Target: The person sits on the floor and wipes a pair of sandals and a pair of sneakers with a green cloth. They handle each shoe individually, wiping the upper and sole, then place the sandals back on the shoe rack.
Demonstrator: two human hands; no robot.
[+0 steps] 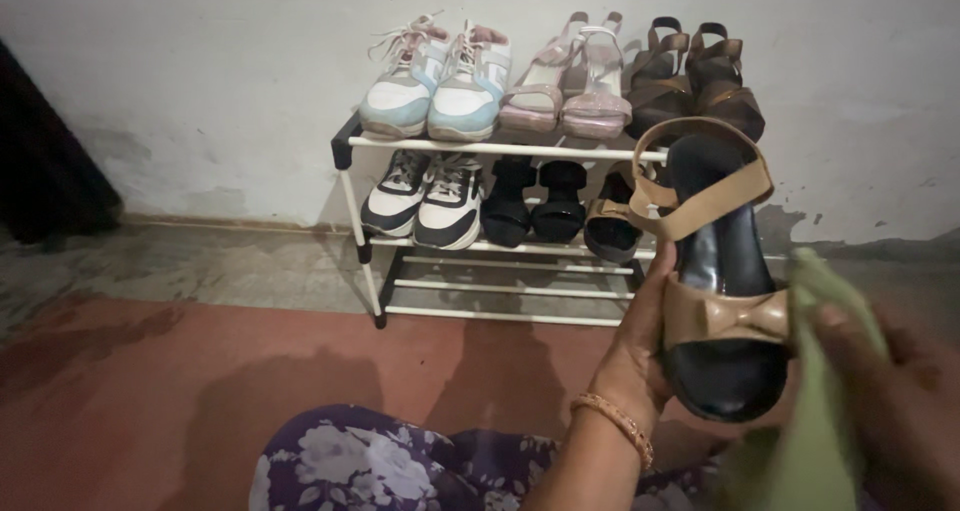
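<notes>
The black sandal (722, 301) is held tight by the left hand (640, 356) and is being wiped with a green cloth (815, 411) gripped in the right hand (900, 411).

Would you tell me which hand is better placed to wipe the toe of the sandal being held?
The right hand: it already holds the green cloth against the sandal beside the bow strap, while the left hand supports the sandal from underneath.
</notes>
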